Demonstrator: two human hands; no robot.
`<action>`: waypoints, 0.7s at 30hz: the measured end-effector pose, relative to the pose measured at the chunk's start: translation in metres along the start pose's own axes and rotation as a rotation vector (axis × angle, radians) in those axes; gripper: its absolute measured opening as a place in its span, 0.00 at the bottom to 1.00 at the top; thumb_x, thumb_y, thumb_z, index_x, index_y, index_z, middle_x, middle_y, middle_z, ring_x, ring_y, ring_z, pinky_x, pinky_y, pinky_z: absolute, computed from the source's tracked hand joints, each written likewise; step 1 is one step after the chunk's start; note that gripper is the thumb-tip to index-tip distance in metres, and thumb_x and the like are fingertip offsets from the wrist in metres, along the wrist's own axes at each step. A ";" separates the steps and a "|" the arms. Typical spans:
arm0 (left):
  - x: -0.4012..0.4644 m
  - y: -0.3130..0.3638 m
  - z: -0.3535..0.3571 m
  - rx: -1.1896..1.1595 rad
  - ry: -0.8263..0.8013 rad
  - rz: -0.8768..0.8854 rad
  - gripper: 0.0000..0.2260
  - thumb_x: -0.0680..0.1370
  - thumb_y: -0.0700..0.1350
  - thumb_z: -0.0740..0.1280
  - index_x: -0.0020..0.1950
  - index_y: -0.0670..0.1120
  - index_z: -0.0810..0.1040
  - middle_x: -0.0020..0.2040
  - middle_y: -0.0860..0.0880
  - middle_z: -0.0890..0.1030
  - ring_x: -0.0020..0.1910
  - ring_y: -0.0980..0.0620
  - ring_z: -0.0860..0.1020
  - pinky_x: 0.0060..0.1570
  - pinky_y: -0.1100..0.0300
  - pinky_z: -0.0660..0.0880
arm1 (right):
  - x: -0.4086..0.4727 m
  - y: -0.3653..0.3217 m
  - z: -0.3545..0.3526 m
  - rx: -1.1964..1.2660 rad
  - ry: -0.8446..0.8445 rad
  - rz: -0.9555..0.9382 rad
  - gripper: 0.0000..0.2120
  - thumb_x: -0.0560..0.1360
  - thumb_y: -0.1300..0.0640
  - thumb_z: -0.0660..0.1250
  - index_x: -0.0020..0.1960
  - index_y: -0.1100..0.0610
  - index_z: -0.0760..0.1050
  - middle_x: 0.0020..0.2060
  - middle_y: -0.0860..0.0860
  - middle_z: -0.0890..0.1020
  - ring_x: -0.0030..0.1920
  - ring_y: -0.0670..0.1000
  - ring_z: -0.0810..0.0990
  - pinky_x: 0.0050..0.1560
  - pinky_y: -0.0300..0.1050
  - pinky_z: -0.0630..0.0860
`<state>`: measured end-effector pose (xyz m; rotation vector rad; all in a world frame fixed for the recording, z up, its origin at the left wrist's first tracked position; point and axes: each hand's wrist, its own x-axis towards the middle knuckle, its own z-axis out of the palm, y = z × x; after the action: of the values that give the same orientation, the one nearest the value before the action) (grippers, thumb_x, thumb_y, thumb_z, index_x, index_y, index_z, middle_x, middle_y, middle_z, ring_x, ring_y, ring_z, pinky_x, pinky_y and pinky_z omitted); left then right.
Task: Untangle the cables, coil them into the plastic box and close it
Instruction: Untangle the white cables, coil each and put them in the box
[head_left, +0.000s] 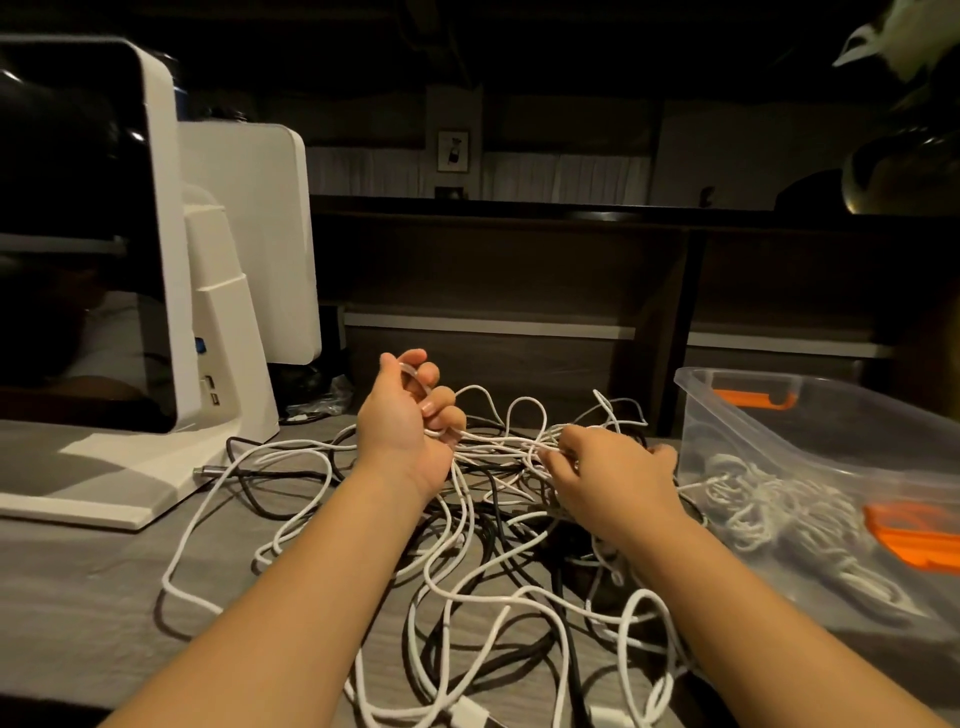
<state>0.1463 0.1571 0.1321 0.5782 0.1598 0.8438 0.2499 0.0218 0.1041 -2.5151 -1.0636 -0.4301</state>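
Note:
A tangle of white cables (467, 587) and black cables (260, 506) lies spread over the grey table, between my forearms and beyond them. My left hand (408, 415) is raised above the heap, palm toward me, fingers curled round a loop of white cable. My right hand (608, 473) is lower, to the right, pinching white strands that run across to the left hand. A clear plastic box (737, 415) with orange latches stands at the right, open, with a coiled white cable (769, 512) inside. No lid is in view.
A white monitor with a dark screen (83, 234) stands at the left on its white base (124, 493), a second white panel (254, 239) behind it. Dark shelving (519, 291) rises beyond the table's far edge. White plugs (470, 712) lie near the front edge.

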 end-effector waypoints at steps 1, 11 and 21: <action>0.001 0.000 0.000 0.008 0.013 -0.002 0.18 0.86 0.56 0.53 0.45 0.48 0.75 0.29 0.55 0.72 0.22 0.58 0.61 0.20 0.66 0.58 | 0.001 0.001 0.001 -0.016 0.002 0.001 0.16 0.82 0.41 0.54 0.44 0.47 0.73 0.40 0.44 0.76 0.49 0.49 0.74 0.59 0.58 0.62; 0.004 0.002 -0.002 0.030 0.104 -0.004 0.18 0.86 0.55 0.53 0.46 0.48 0.76 0.29 0.54 0.72 0.22 0.58 0.61 0.21 0.66 0.57 | -0.001 0.013 0.003 0.241 0.066 -0.405 0.12 0.80 0.63 0.63 0.60 0.54 0.79 0.51 0.44 0.79 0.51 0.42 0.76 0.50 0.29 0.68; 0.003 -0.005 -0.002 0.121 0.093 -0.055 0.18 0.86 0.54 0.53 0.47 0.47 0.75 0.29 0.53 0.73 0.21 0.58 0.61 0.20 0.66 0.57 | -0.012 0.015 0.001 0.388 -0.014 -0.423 0.07 0.79 0.50 0.65 0.43 0.49 0.76 0.37 0.44 0.78 0.40 0.43 0.76 0.41 0.40 0.73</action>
<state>0.1507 0.1573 0.1276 0.6457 0.3118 0.8119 0.2529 0.0056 0.0952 -1.9574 -1.5258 -0.2826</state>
